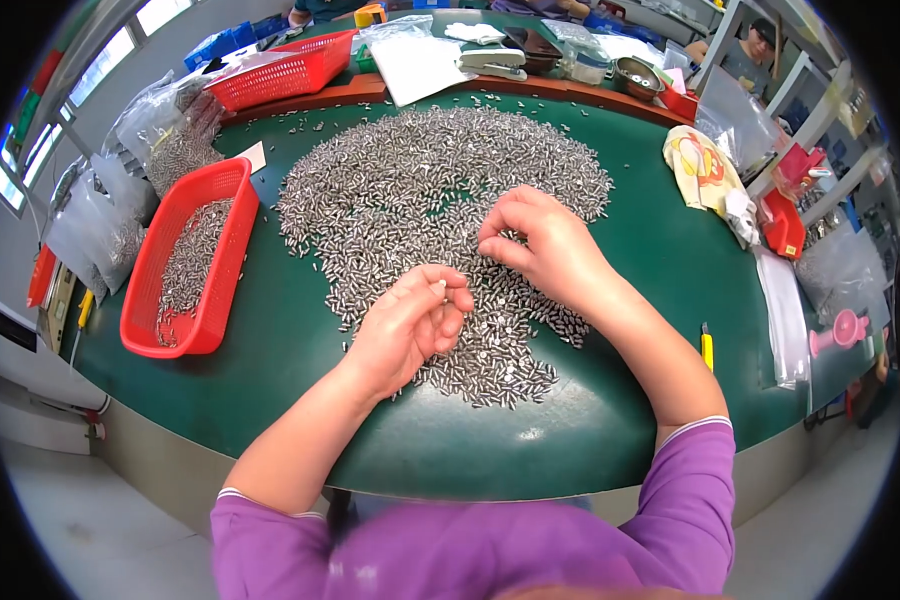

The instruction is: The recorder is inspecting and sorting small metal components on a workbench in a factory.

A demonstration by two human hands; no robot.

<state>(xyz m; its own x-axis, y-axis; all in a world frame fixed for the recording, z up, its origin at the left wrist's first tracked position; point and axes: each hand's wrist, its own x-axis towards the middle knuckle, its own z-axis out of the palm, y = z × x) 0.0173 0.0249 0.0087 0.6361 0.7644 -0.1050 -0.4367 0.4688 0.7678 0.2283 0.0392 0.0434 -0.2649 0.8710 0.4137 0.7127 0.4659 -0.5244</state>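
Observation:
A wide heap of small silvery metal pins [390, 190] covers the middle of the green table. Over the near part of this heap is my left hand [410, 322], palm turned partly up and fingers curled in. A tiny pale spot shows at its thumb tip; whether it is a pin or the nail I cannot tell. My right hand [542, 245] hovers at the heap's right side, thumb and fingers bent toward each other. Anything between those fingertips is too small to make out. Left of the heap, a red plastic basket [232, 260] holds more of the pins.
Clear bags of small parts [95, 225] crowd the left edge. Another red basket [285, 72], white paper [415, 72] and a metal bowl [638, 78] line the back. At right lie a yellow-handled cutter [707, 348], a printed cloth bag [700, 170] and a pink fan [842, 332].

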